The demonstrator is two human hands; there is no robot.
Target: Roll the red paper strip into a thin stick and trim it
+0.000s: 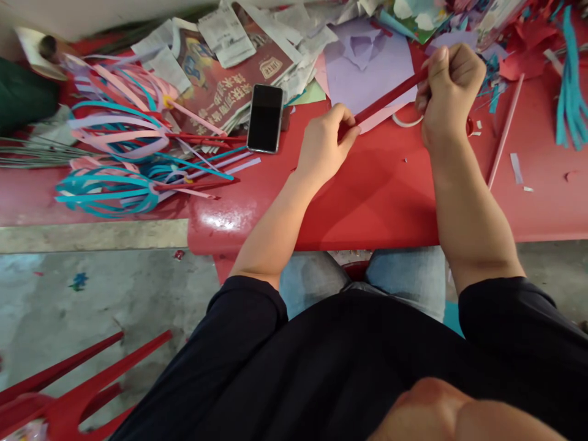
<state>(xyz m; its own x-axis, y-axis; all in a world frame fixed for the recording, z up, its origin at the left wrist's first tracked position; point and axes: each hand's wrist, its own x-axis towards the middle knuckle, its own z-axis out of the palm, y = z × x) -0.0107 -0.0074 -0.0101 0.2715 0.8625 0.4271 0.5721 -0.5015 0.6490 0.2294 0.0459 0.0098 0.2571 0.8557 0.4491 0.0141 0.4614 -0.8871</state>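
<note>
A long, narrow red paper strip (390, 96) is stretched between my two hands above the red table, rising to the right. My left hand (325, 142) pinches its lower end between thumb and fingertips. At the upper end my right hand (452, 92) is closed around the strip, its fingers curled and partly hidden. Just under the red strip shows a pale pink strip (382, 117); whether I hold it too I cannot tell. Beneath my right hand lies a white ring (408, 117), partly covered. Sheets of lilac paper (367, 76) lie behind the strip.
Left of my hands are a phone (265, 117) and several paper-strip lanterns (119, 131) in blue, pink and lilac. Newspaper scraps (227, 37) pile up at the back. To the right are a thin pink stick (505, 131) and a teal fringe (570, 92). A red chair (92, 392) stands lower left.
</note>
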